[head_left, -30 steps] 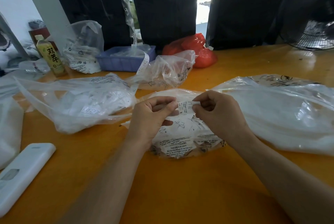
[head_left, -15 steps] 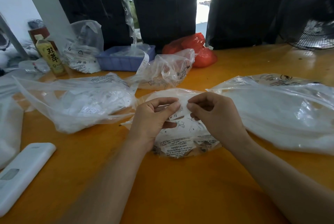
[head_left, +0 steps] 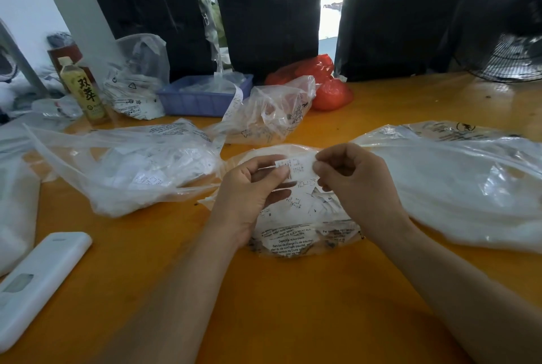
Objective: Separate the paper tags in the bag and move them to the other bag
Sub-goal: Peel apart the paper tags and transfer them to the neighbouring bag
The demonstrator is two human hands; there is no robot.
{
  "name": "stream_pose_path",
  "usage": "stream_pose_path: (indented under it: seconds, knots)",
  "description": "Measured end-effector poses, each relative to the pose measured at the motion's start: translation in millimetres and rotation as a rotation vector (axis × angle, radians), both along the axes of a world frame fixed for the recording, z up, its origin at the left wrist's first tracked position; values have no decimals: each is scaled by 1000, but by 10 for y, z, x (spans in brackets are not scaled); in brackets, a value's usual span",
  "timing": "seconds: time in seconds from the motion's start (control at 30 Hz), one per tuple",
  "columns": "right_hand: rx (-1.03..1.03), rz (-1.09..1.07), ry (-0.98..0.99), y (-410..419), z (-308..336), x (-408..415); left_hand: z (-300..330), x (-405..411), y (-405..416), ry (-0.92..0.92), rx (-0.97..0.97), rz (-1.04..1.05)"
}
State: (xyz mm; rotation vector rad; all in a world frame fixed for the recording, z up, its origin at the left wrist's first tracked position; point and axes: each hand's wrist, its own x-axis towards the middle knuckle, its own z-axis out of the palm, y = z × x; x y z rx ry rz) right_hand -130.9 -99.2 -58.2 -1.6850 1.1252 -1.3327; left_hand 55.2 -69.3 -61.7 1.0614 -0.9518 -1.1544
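A small white printed paper tag is stretched between my hands at the table's middle. My left hand pinches its left end with thumb and forefinger, and my right hand pinches its right end. Under them lies a clear plastic bag with printed text, holding several loose white tags. To the left lies another clear bag with many white tags inside, its mouth facing my hands.
A big clear bag of white material lies at right. A white remote sits front left. Behind are a drink bottle, a blue tray, a crumpled clear bag, a red bag, and a fan at far right.
Half a second ago my fingertips were close together over the bag. Now they have drawn slightly apart and up, with the tag spread flat between them.
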Motion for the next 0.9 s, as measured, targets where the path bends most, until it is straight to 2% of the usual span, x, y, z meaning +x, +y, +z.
stream_pose_path:
  seconds: [0.23, 0.33, 0.47, 0.63, 0.7, 0.8, 0.9]
  knots:
    - [-25, -83, -6, -10, 36, -19, 0, 47, -28, -156, -62, 133]
    - [47, 8, -14, 12, 62, -21, 3, 44, -19, -146, -57, 99]
    - [78, 57, 136, 19, 43, 7, 10, 19, 3, -145, -88, 51]
    - [104, 93, 126, 41, 50, 9, 35, 23, 18, -221, -134, 164]
    - [106, 86, 99, 46, 61, 5, 101, 102, 25, -372, -140, 281]
    - [15, 12, 162, 55, 83, -17, 244, 438, 66, -843, -187, 590]
    - [-102, -48, 196, 76, 123, -24, 342, 905, 143, -1192, -121, 921]
